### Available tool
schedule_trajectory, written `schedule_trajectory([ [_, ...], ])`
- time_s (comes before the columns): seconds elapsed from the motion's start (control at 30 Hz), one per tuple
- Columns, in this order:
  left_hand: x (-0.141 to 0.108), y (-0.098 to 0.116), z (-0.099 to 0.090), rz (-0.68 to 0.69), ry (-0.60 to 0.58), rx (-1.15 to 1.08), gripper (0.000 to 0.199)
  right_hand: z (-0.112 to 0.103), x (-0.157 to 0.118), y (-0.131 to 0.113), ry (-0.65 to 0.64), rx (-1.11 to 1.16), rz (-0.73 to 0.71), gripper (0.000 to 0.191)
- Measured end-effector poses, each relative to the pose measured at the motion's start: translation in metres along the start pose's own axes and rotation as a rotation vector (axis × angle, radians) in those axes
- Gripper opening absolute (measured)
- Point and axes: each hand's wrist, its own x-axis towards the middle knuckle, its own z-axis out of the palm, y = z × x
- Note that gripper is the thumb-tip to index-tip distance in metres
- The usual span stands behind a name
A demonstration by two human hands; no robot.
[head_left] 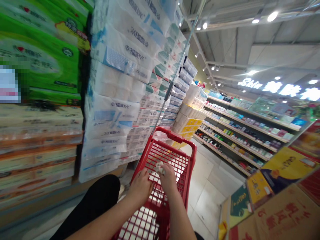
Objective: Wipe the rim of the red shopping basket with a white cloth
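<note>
A red plastic shopping basket (188, 186) with a grid of openings stands tilted in front of me, between my forearms. My right hand (168, 178) is closed on a small crumpled whitish thing (160, 168) above the basket; its exact kind is unclear. Just left of it, my left hand (142, 187) is over the basket's left side with its fingers curled in. Whatever those fingers hold, if anything, is hidden. At the basket's far end is its red handle (172, 135).
White packs of toilet rolls (112, 83) are stacked high on the left, beside green tissue packs (42, 56). A thin pole (178, 66) slants up beyond the basket. Shelves of small boxes (240, 130) line the back. Cartons (287, 210) stand at the lower right.
</note>
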Motion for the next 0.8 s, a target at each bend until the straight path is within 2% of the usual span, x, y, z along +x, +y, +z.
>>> schedule_trajectory([
  [0.07,-0.0002,-0.0002,0.0001,-0.002,0.005,-0.002,0.031,0.0011,0.0001,-0.0003,0.001,0.01,-0.028,0.04],
  [0.2,-0.0008,-0.0007,0.001,0.016,0.02,-0.017,0.034,0.0025,0.0006,0.0024,0.133,-0.047,0.025,0.051],
  [0.37,-0.0002,-0.0005,0.0013,-0.009,0.016,-0.018,0.031,0.0047,-0.0007,0.0028,0.001,0.011,-0.042,0.043],
  [0.5,0.0007,0.0011,-0.002,0.003,0.01,-0.022,0.032,0.0063,-0.0016,0.0048,0.135,-0.035,0.049,0.048],
  [0.57,0.0008,0.0011,-0.0023,0.007,0.008,-0.018,0.032,0.0059,-0.0012,0.004,0.102,-0.025,0.056,0.043],
  [0.67,0.0005,-0.0001,0.0003,0.007,0.014,-0.005,0.03,0.0055,-0.0003,0.0015,-0.011,0.039,-0.018,0.038],
  [0.8,0.0007,-0.0011,0.0028,0.028,0.032,0.001,0.032,0.0052,0.0004,0.0063,0.097,0.017,0.012,0.044],
])
